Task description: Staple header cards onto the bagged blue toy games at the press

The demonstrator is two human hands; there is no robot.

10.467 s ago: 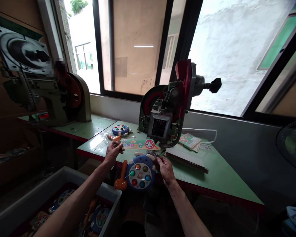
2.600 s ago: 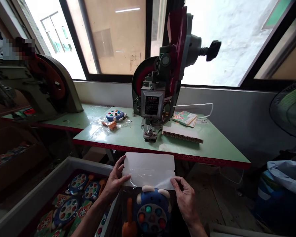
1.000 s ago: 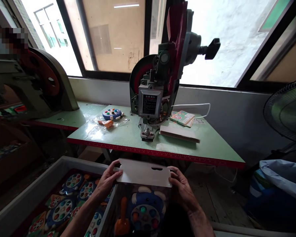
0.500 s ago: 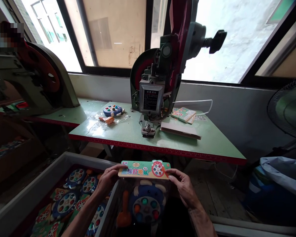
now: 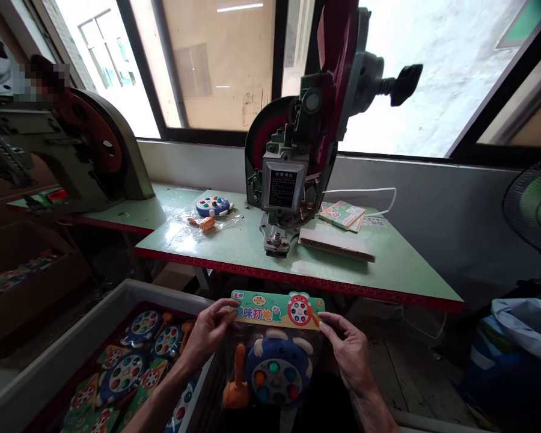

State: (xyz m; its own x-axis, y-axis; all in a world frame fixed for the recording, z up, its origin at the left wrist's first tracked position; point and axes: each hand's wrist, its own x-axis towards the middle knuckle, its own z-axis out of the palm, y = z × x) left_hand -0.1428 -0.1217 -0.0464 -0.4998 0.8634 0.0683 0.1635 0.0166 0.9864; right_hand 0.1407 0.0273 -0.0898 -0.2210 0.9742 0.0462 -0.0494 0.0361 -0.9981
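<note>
Between my two hands hangs a bagged toy with a green printed header card along its top. My left hand pinches the card's left end, and my right hand pinches its right end. Below the card, inside the clear bag, are a round blue toy with coloured buttons and an orange toy hammer. The bag's lower end is dark and hard to make out. Just beyond the card is the red front edge of the green table.
A dark red stapling machine stands on the table. Left of it lie another blue toy and an orange hammer on clear plastic. Folded cards lie right. A grey bin holds several packed toys. A fan stands far right.
The view has shifted slightly, so the scene sits further right and the machine a little lower. Both hands still hold the card by its ends.
</note>
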